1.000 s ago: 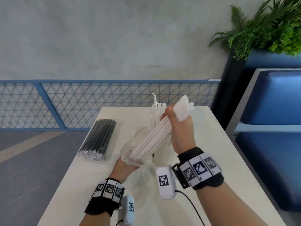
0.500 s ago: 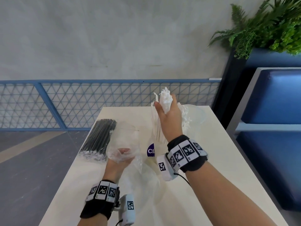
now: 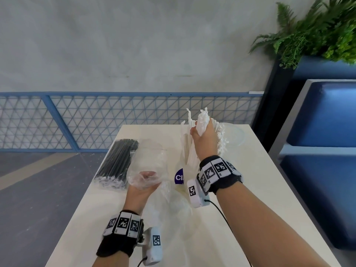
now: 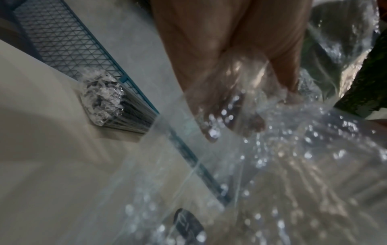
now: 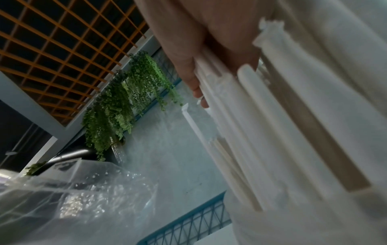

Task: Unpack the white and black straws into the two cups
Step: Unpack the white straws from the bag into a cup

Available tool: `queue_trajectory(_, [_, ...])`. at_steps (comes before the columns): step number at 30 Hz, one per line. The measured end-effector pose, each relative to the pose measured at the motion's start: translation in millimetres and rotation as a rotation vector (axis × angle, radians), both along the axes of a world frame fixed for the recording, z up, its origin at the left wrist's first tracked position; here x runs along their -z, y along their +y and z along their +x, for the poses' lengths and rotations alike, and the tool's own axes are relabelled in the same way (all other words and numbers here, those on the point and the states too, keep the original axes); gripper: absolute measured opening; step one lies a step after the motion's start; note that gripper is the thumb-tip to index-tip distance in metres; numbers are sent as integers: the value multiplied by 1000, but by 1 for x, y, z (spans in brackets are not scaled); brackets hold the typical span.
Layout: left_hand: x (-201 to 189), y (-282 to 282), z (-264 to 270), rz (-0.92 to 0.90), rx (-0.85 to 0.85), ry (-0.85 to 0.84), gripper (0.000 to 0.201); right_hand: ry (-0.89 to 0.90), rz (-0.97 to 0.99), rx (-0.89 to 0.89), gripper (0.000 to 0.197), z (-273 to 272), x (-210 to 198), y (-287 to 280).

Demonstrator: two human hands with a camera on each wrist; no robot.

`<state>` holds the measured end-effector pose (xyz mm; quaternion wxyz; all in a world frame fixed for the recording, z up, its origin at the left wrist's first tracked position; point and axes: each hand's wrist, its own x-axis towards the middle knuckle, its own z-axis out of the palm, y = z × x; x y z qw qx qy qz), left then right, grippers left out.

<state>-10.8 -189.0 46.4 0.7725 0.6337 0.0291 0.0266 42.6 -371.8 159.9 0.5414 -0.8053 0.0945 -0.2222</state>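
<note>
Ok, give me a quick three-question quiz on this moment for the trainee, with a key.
1. True or false: the black straws are already unpacked.
2. What does the left hand hold?
A. the empty clear bag
B. a cup
C. black straws
3. Fill in: the right hand grips the ____ straws, held upright at the cup.

Key:
1. False, they lie on the table, wrapped.
2. A.
3. White.
</note>
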Motion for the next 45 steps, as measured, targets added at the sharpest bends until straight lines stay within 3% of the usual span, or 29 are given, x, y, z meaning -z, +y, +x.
queue_trajectory(3, [-2,-1,-1,9,7,-9,33,-28,-15,3,42,-6,-3,-4])
queue_trajectory(8, [1,5,-2,4,-12,-2,33,-362,31,22,60,-16,-18,-12])
queue_trajectory(13, [1,-3,-3,-17,7,-4,32,-392,-372,-25,16,-3,-12,-17])
queue_trajectory(20, [-10,-10,-4,-89,10,37,43,-330,-550,13,14,1,0,-37])
queue_trajectory(23, [-17,-13,-6,-85,23,18,51,-244,-606,35,37,-8,2,-41])
queue_trajectory(25, [-20,-13,-10,-106,11,-17,57,-334,-565,117,52,-25,8,-43])
queue_trajectory(29, [-11,-13,-14,-181,-23,17,40,-405,-455,165,49,-62,47,-49])
queue_trajectory(31, [-4,-15,-18,-199,-45,39,20,-410,-398,165,42,-76,71,-56])
queue_trajectory(32, [-2,-17,-21,-193,-62,53,6,-390,-343,153,37,-84,80,-59])
queue_trajectory(35, [7,-23,-25,-178,-85,107,10,-59,-105,46,33,-103,101,-65])
queue_trajectory(37, [10,-30,-29,-195,-101,145,7,267,57,-108,44,-113,113,-69])
queue_trajectory(39, [10,-39,-35,-232,-84,192,7,460,193,-247,61,-121,123,-69])
queue_trajectory(42, [18,-53,-41,-190,-52,264,36,506,181,-300,73,-127,134,-71])
queue_trajectory(45, [32,-57,-43,72,-224,260,84,480,113,-224,47,-129,139,-80])
